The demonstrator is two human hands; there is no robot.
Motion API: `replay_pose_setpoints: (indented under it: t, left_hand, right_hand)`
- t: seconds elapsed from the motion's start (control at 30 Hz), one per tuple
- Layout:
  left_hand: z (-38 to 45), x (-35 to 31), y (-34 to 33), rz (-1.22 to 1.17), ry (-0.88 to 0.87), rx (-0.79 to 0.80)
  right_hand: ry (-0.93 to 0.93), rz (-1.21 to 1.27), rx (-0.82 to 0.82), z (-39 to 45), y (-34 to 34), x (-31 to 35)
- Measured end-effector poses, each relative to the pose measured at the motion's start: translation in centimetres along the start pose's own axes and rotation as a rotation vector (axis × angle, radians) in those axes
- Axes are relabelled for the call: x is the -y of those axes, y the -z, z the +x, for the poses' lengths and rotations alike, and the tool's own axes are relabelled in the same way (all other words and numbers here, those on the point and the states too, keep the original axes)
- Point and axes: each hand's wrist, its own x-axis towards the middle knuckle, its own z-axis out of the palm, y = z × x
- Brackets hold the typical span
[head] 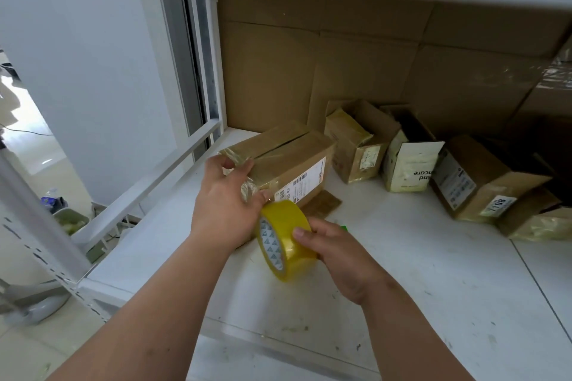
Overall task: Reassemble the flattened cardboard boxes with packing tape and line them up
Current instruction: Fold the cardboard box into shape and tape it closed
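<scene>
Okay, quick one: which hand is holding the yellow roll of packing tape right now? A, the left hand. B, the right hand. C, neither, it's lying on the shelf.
B: the right hand has its fingers curled over the tape roll, while the left hand grips the end of the cardboard box.

A white, scuffed shelf [402, 272] carries everything. Just beyond the hands a taped brown box [288, 161] rests on it with a loose cardboard flap [323, 202] at its foot. Farther right of the hands, four more boxes [411, 161] stand in a row along the back.
</scene>
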Motion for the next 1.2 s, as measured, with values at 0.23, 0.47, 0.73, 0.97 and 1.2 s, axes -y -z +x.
replay_pose_setpoints:
  t: [0.23, 0.47, 0.73, 0.97, 1.2]
  left_hand:
    - [0.4, 0.1, 0.6, 0.05, 0.01, 0.064]
    - [0.5, -0.3, 1.2, 0.063, 0.025, 0.069]
    - [-0.8, -0.6, 0.1, -0.297, 0.194, -0.025]
    - [-1.8, -1.2, -0.7, -0.442, 0.318, -0.042]
    - [-2.1, -2.7, -0.7, -0.383, 0.358, -0.001]
  right_hand:
    - [0.044, 0.003, 0.081, -0.5, 0.4, -1.5]
    - [0.041, -0.087, 0.167, -1.9, 1.3, -2.4]
    - [0.064, -0.258, 0.142, -2.0, 0.4, -2.1]
    - [0.091, -0.241, 0.109, -2.3, -0.1, -1.8]
    - [0.114, -0.224, 0.106, -2.6, -0.5, -1.7]
